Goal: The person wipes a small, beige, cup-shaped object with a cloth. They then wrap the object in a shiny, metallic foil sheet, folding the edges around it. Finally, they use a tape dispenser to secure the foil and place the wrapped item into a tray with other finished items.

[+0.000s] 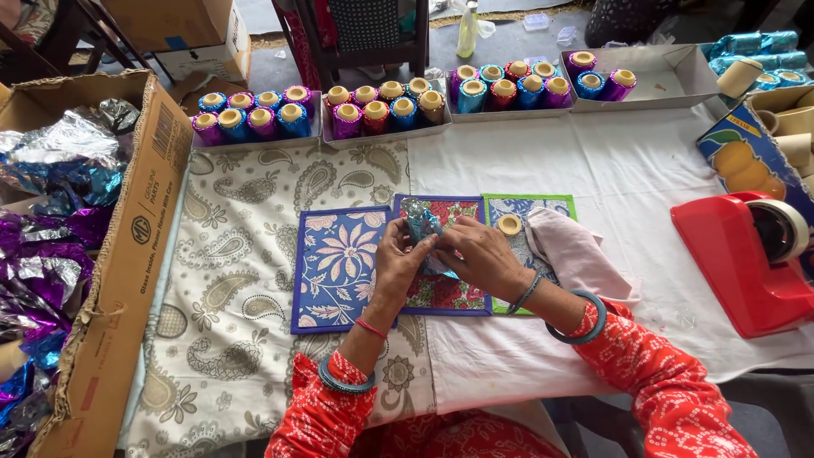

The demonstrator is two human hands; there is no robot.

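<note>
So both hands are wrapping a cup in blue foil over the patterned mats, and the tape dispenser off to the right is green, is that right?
Not quite. The head view shows the tape dispenser is red, not green. The rest holds: the left hand and right hand work blue foil around a cup over the patterned mats.

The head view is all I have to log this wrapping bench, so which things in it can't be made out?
- Head view: the blue foil piece is partly covered by the left hand and right hand; what it wraps is hidden.
- The red tape dispenser is cut off by the right edge.
- The cardboard box of foil runs past the left edge.
- The bottle at the top is too small to identify.
</note>
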